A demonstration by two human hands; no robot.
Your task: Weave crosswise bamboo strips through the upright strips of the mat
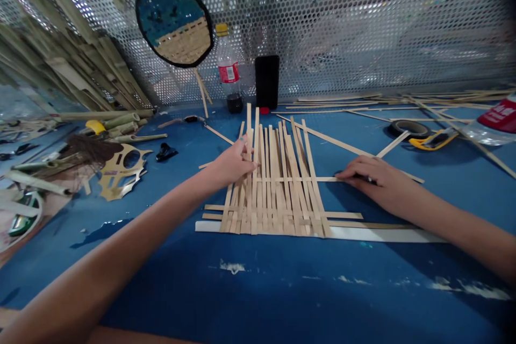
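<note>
A mat of woven bamboo strips (278, 193) lies on the blue table (258, 290), its near edge on a white strip (382, 234). My left hand (231, 164) rests on the mat's left side, with its fingers pinched on the upright strips there. My right hand (371, 174) lies at the right side, fingers closed on the end of a horizontal bamboo strip (322, 179) that runs through the uprights.
A woven fan (174, 19), a plastic bottle (228, 67) and a black phone (266, 81) stand against the perforated metal wall. Loose bamboo strips (403, 102), a tape roll (410, 129) and a yellow cutter (433, 140) lie at the right. Bamboo stalks and clutter (80, 145) fill the left.
</note>
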